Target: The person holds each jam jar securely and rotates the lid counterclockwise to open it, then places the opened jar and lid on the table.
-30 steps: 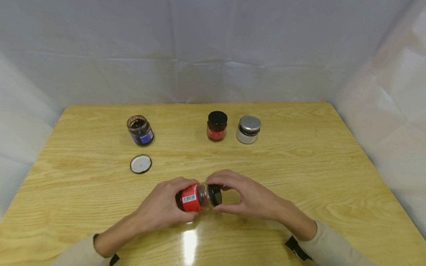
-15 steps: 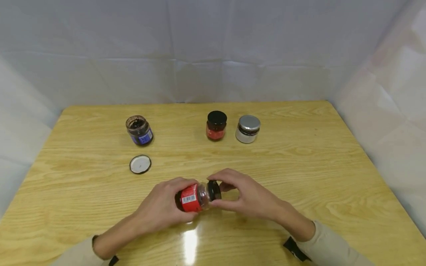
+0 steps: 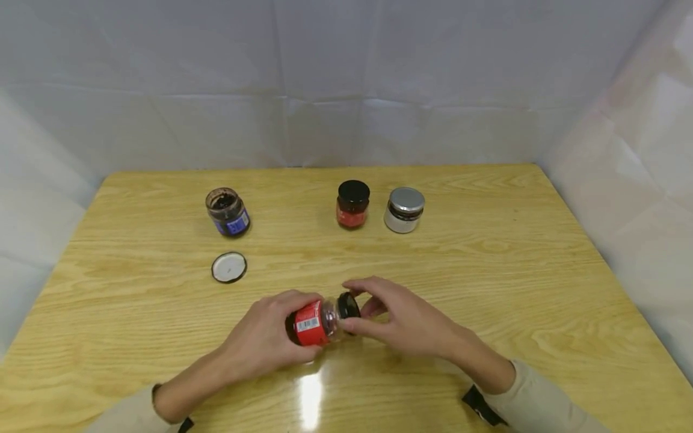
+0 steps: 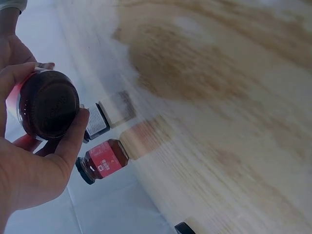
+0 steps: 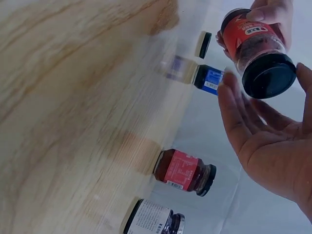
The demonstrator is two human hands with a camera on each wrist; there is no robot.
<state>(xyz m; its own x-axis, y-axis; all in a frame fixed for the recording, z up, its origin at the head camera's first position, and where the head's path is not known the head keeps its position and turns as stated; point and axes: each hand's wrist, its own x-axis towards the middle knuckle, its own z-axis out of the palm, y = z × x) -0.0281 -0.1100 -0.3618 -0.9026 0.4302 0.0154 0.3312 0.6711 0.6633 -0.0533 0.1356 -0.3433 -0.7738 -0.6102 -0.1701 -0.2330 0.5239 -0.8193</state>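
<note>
Head view: the red-labelled jar (image 3: 314,322) is being held on its side just above the near middle of the wooden table (image 3: 487,282), its black lid (image 3: 349,305) pointing toward the person's right. The left hand (image 3: 265,334) is wrapping the jar's body and base, fingers curled round the glass. The right hand (image 3: 403,319) is sitting at the lid end, but in the right wrist view its fingers (image 5: 234,117) are lying open and relaxed beside the lid (image 5: 269,75), apparently not clamping it.

Because the jar is lying sideways, a loosened lid could be letting the dark contents run out over the fingers and table. With only one hand gripping, smooth glass could also be slipping and dropping onto the wood.

Farther back, an open blue-labelled jar (image 3: 228,211) is standing at the left with its loose lid (image 3: 229,267) lying inner side up in front of it. A second red-labelled jar with a black cap (image 3: 353,204) and a white-labelled jar with a silver cap (image 3: 404,210) are standing close together, well apart from the hands.
</note>
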